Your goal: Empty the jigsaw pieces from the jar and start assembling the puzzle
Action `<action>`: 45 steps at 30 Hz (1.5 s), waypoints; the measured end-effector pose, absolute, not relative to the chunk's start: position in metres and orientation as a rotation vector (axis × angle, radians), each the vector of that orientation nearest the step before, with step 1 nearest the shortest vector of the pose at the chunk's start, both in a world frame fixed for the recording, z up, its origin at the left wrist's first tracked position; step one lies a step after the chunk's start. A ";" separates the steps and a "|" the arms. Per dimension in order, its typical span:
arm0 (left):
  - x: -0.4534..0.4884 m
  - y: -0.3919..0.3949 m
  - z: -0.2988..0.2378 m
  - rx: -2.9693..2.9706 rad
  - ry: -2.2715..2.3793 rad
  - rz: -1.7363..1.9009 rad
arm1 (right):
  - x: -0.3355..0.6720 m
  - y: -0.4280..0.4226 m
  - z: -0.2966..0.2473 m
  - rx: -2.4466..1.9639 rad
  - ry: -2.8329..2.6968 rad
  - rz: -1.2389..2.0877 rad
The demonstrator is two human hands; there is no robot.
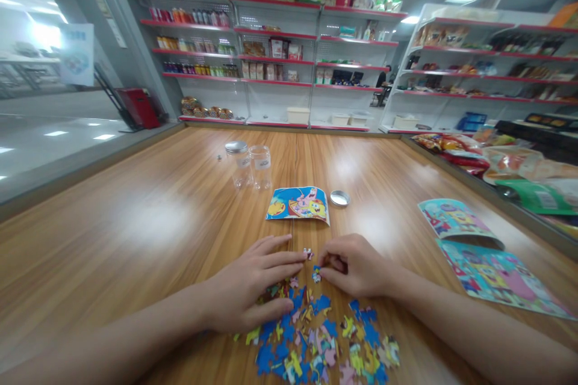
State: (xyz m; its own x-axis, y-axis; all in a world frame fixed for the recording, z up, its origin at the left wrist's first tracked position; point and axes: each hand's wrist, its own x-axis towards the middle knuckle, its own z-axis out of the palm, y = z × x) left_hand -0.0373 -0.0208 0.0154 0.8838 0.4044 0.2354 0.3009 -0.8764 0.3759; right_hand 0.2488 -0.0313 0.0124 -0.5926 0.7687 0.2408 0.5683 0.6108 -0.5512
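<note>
A heap of small colourful jigsaw pieces (320,343) lies on the wooden table (149,216) right in front of me. My left hand (253,289) rests flat over the heap's left edge, fingers stretched out towards a lone piece (307,252). My right hand (354,267) is curled, its fingertips pinching a small blue piece (316,274) at the top of the heap. A cartoon reference picture (298,203) lies just beyond both hands.
Two clear plastic jars (250,165) stand further back, one capped, with a loose metal lid (339,198) near the picture. Two more cartoon sheets (478,252) lie at the right. Snack bags (510,168) line the right edge. Store shelves (275,60) fill the background.
</note>
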 end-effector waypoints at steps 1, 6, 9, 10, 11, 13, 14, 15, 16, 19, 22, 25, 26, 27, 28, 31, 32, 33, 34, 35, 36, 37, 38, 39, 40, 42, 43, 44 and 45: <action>-0.037 -0.021 0.015 2.715 0.527 0.456 | 0.248 -0.032 0.012 -1.063 -2.380 0.583; -0.036 -0.021 0.015 2.718 0.539 0.434 | 0.249 -0.031 0.010 -1.074 -2.391 0.578; -0.037 -0.021 0.014 2.731 0.551 0.412 | 0.249 -0.031 0.011 -1.074 -2.399 0.577; -0.037 -0.021 0.014 2.732 0.553 0.409 | 0.249 -0.031 0.012 -1.075 -2.399 0.579; -0.037 -0.021 0.014 2.731 0.551 0.412 | 0.249 -0.032 0.013 -1.076 -2.398 0.582; -0.037 -0.021 0.014 2.725 0.538 0.432 | 0.249 -0.032 0.013 -1.074 -2.396 0.597; -0.037 -0.021 0.014 2.721 0.529 0.444 | 0.249 -0.032 0.013 -1.071 -2.397 0.605; -0.037 -0.021 0.015 2.720 0.524 0.455 | 0.250 -0.032 0.013 -1.066 -2.400 0.612; -0.037 -0.021 0.015 2.719 0.522 0.462 | 0.250 -0.032 0.012 -1.061 -2.403 0.616; -0.036 -0.021 0.016 2.719 0.528 0.459 | 0.251 -0.030 0.010 -1.061 -2.399 0.622; -0.036 -0.021 0.016 2.726 0.536 0.425 | 0.251 -0.030 0.008 -1.069 -2.386 0.628; -0.037 -0.021 0.015 2.734 0.555 0.388 | 0.250 -0.030 0.008 -1.073 -2.378 0.629; -0.037 -0.021 0.015 2.737 0.558 0.381 | 0.250 -0.030 0.009 -1.076 -2.375 0.630; -0.038 -0.021 0.015 2.739 0.559 0.375 | 0.250 -0.030 0.009 -1.080 -2.374 0.634; -0.038 -0.021 0.015 2.740 0.558 0.372 | 0.250 -0.030 0.009 -1.086 -2.373 0.637; -0.038 -0.021 0.015 2.737 0.548 0.379 | 0.250 -0.030 0.009 -1.101 -2.376 0.646; -0.038 -0.021 0.015 2.733 0.542 0.389 | 0.250 -0.030 0.009 -1.103 -2.378 0.648; -0.038 -0.021 0.015 2.726 0.534 0.405 | 0.250 -0.030 0.009 -1.103 -2.381 0.650; -0.037 -0.021 0.015 2.719 0.521 0.424 | 0.251 -0.030 0.008 -1.105 -2.384 0.650; -0.037 -0.021 0.015 2.712 0.505 0.444 | 0.251 -0.030 0.008 -1.106 -2.386 0.652; -0.037 -0.021 0.015 2.705 0.487 0.465 | 0.251 -0.030 0.008 -1.108 -2.387 0.654; -0.037 -0.021 0.015 2.700 0.471 0.486 | 0.251 -0.029 0.008 -1.108 -2.387 0.654; -0.036 -0.021 0.015 2.696 0.455 0.501 | 0.251 -0.029 0.008 -1.109 -2.386 0.654; -0.036 -0.021 0.015 2.693 0.441 0.515 | 0.251 -0.029 0.008 -1.111 -2.389 0.656; -0.036 -0.021 0.016 2.691 0.429 0.525 | 0.251 -0.029 0.008 -1.113 -2.390 0.657; -0.036 -0.021 0.016 2.684 0.410 0.552 | 0.252 -0.028 0.008 -1.117 -2.390 0.665; -0.036 -0.022 0.017 2.680 0.407 0.569 | 0.252 -0.028 0.007 -1.118 -2.391 0.672; -0.036 -0.022 0.017 2.675 0.412 0.587 | 0.252 -0.028 0.007 -1.120 -2.393 0.676; -0.036 -0.022 0.017 2.671 0.422 0.601 | 0.253 -0.028 0.006 -1.120 -2.394 0.676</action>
State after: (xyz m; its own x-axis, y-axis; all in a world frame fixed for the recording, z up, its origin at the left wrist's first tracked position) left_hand -0.0355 -0.0216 0.0169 0.8642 0.3629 0.3485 0.2053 -0.8867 0.4143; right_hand 0.2527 -0.0278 0.0060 -0.5927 0.7898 0.1580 0.5905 0.5595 -0.5816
